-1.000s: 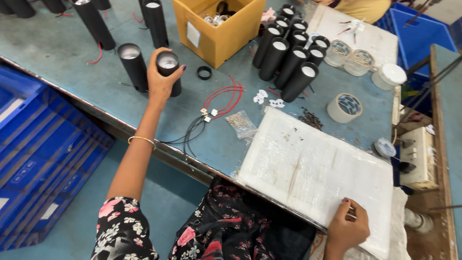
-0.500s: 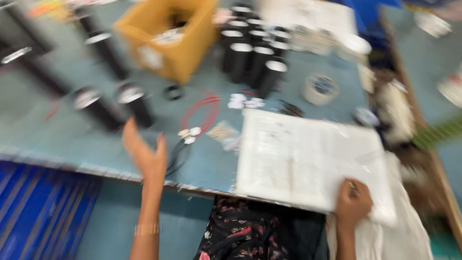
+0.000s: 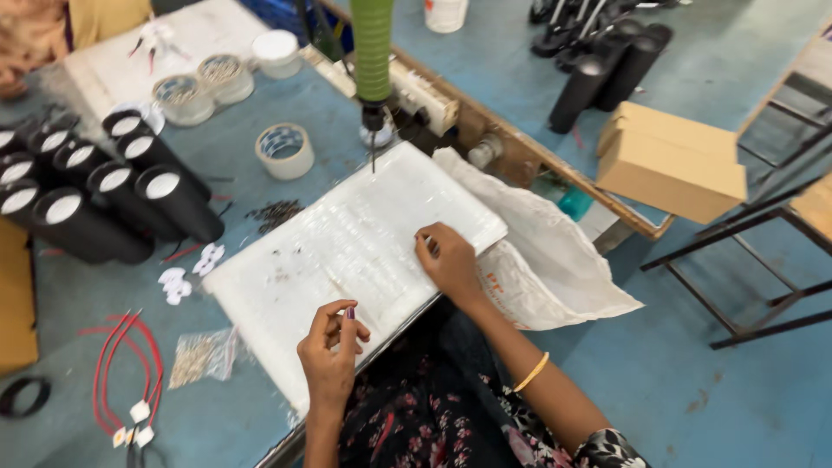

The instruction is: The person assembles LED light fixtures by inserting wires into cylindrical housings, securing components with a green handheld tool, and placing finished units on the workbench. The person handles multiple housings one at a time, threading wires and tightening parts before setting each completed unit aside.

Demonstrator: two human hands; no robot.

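The white board [image 3: 347, 260] lies flat, its long axis running from near left to far right. Left hand [image 3: 332, 355] pinches something tiny over its near edge; right hand [image 3: 449, 260] rests loosely curled on its right edge.

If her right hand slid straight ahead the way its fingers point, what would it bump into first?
The right hand points up-left across the white foam sheet. Only small dark bits lie there; beyond the edge, probably the scattered dark screws, then the black tubes, though depth is unclear.

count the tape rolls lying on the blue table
3 tape rolls: one lone roll beside the white board's far corner, two side by side farther back. More may lie outside the view.
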